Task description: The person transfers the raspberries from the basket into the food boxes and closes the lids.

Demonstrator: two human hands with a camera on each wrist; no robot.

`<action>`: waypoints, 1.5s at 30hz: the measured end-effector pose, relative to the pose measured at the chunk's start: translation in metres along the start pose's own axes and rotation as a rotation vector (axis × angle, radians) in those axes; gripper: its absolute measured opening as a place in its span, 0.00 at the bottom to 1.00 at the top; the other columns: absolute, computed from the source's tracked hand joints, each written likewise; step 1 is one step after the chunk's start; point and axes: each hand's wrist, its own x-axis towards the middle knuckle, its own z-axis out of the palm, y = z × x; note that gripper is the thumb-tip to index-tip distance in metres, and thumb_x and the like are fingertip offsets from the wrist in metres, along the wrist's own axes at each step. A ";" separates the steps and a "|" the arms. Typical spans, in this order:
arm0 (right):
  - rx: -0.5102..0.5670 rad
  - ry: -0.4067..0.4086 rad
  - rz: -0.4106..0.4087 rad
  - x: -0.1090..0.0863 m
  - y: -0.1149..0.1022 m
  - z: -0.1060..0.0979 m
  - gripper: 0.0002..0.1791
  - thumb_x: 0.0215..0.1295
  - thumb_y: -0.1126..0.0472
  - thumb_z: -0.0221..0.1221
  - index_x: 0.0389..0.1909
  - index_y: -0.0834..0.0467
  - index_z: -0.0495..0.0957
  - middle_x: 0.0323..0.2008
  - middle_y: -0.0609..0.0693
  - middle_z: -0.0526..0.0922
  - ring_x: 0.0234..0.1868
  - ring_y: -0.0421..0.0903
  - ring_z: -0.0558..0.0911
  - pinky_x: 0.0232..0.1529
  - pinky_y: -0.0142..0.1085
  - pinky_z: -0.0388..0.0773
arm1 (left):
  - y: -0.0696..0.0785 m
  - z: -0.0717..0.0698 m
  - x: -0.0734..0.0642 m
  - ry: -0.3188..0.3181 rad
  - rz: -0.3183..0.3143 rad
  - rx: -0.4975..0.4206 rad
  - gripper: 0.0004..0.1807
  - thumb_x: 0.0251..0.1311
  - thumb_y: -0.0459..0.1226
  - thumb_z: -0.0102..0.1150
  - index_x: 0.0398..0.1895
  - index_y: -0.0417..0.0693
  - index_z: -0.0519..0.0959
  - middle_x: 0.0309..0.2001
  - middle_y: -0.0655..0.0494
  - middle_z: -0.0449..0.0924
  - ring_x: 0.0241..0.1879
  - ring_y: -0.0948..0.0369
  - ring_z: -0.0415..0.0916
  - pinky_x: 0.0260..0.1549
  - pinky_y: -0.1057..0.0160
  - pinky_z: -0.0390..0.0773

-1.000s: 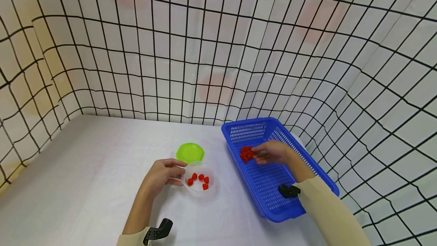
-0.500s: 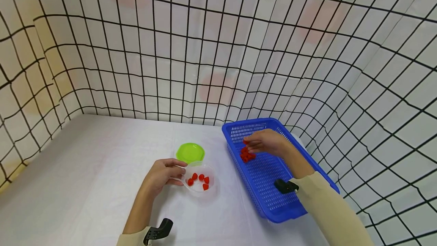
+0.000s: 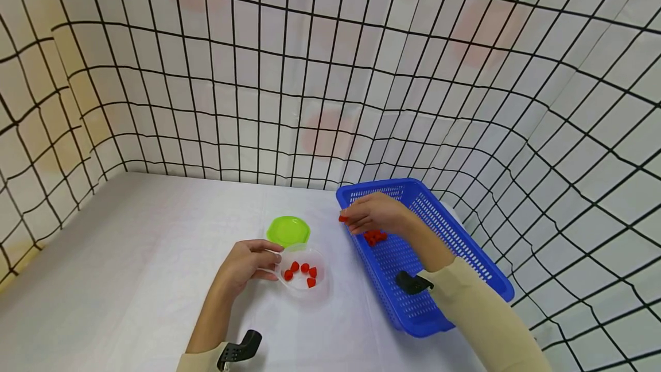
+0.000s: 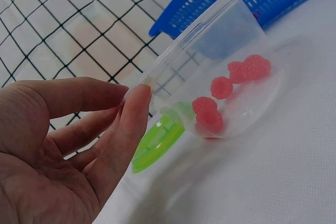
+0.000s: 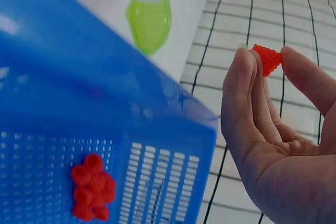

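The right hand (image 3: pixel 374 213) has its grip closed on one red raspberry (image 5: pixel 268 59), pinched between thumb and fingertips above the side of the blue basket (image 3: pixel 413 300) nearest the tub. A cluster of raspberries (image 5: pixel 93 190) lies inside that basket. The left hand (image 3: pixel 249 263) pinches the rim of a clear plastic tub (image 4: pixel 236 27), its grip together on that edge; five raspberries (image 4: pixel 256 67) sit on the tub's bottom. Just beyond the tub, a shallow green dish (image 3: pixel 288 231) rests on the white-covered table (image 3: pixel 129 268).
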 end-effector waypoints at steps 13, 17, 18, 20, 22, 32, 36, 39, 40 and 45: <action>-0.094 -0.123 0.029 0.005 0.003 0.047 0.14 0.65 0.57 0.67 0.41 0.65 0.85 0.38 0.59 0.87 0.34 0.49 0.88 0.44 0.41 0.89 | 0.000 0.001 0.000 -0.006 0.005 -0.002 0.15 0.63 0.33 0.63 0.50 0.32 0.82 0.36 0.45 0.83 0.30 0.55 0.81 0.30 0.58 0.89; -0.110 -0.173 0.069 0.008 0.008 0.055 0.14 0.65 0.57 0.66 0.42 0.65 0.85 0.38 0.57 0.88 0.35 0.49 0.87 0.44 0.40 0.88 | 0.000 0.001 0.000 -0.005 0.001 -0.001 0.15 0.63 0.33 0.63 0.50 0.32 0.83 0.36 0.45 0.84 0.30 0.55 0.81 0.31 0.58 0.89; -0.114 -0.182 0.076 0.008 0.009 0.056 0.14 0.64 0.58 0.67 0.42 0.65 0.85 0.39 0.58 0.88 0.35 0.49 0.87 0.44 0.40 0.88 | 0.000 0.001 0.001 -0.006 0.001 -0.001 0.15 0.63 0.33 0.63 0.50 0.32 0.83 0.36 0.45 0.84 0.30 0.55 0.81 0.31 0.58 0.89; -0.119 -0.199 0.087 0.009 0.010 0.059 0.14 0.65 0.58 0.66 0.43 0.65 0.85 0.42 0.62 0.87 0.37 0.52 0.88 0.45 0.41 0.88 | 0.000 0.001 0.001 -0.006 0.000 0.001 0.15 0.63 0.33 0.63 0.50 0.32 0.83 0.37 0.46 0.84 0.30 0.55 0.81 0.31 0.57 0.89; -0.131 -0.208 0.092 0.009 0.010 0.062 0.13 0.65 0.59 0.65 0.44 0.65 0.85 0.44 0.64 0.87 0.39 0.55 0.88 0.45 0.41 0.88 | 0.000 0.001 0.001 -0.005 0.001 -0.001 0.15 0.63 0.32 0.62 0.50 0.32 0.83 0.36 0.46 0.84 0.30 0.55 0.81 0.31 0.57 0.89; -0.154 -0.255 0.127 0.017 0.014 0.081 0.14 0.64 0.59 0.66 0.43 0.67 0.86 0.37 0.62 0.88 0.34 0.51 0.88 0.41 0.39 0.89 | 0.000 0.001 0.003 -0.007 0.002 -0.011 0.14 0.62 0.32 0.61 0.49 0.32 0.83 0.36 0.44 0.85 0.30 0.55 0.81 0.31 0.57 0.89; -0.156 -0.266 0.121 0.020 0.014 0.087 0.15 0.64 0.59 0.66 0.43 0.68 0.85 0.35 0.61 0.88 0.30 0.48 0.87 0.41 0.40 0.89 | 0.000 0.000 0.003 -0.009 0.003 -0.013 0.14 0.62 0.32 0.61 0.49 0.32 0.83 0.37 0.43 0.85 0.30 0.55 0.82 0.31 0.57 0.89; -0.164 -0.273 0.111 0.022 0.014 0.091 0.15 0.64 0.58 0.66 0.42 0.67 0.86 0.35 0.62 0.88 0.31 0.49 0.88 0.42 0.40 0.89 | -0.001 0.000 0.003 -0.010 0.003 -0.015 0.14 0.63 0.32 0.61 0.49 0.32 0.83 0.35 0.44 0.85 0.30 0.55 0.82 0.31 0.58 0.89; -0.165 -0.277 0.109 0.022 0.015 0.093 0.15 0.64 0.57 0.66 0.42 0.66 0.86 0.35 0.62 0.88 0.32 0.50 0.88 0.42 0.41 0.89 | -0.001 0.000 0.003 -0.010 0.004 -0.017 0.14 0.63 0.32 0.61 0.49 0.32 0.83 0.35 0.45 0.85 0.30 0.55 0.82 0.31 0.58 0.89; -0.163 -0.288 0.109 0.026 0.016 0.096 0.14 0.65 0.58 0.65 0.41 0.66 0.86 0.36 0.62 0.89 0.37 0.55 0.90 0.43 0.41 0.89 | -0.001 -0.001 0.003 -0.014 0.002 -0.027 0.14 0.63 0.31 0.60 0.49 0.31 0.83 0.34 0.46 0.85 0.30 0.55 0.82 0.31 0.57 0.89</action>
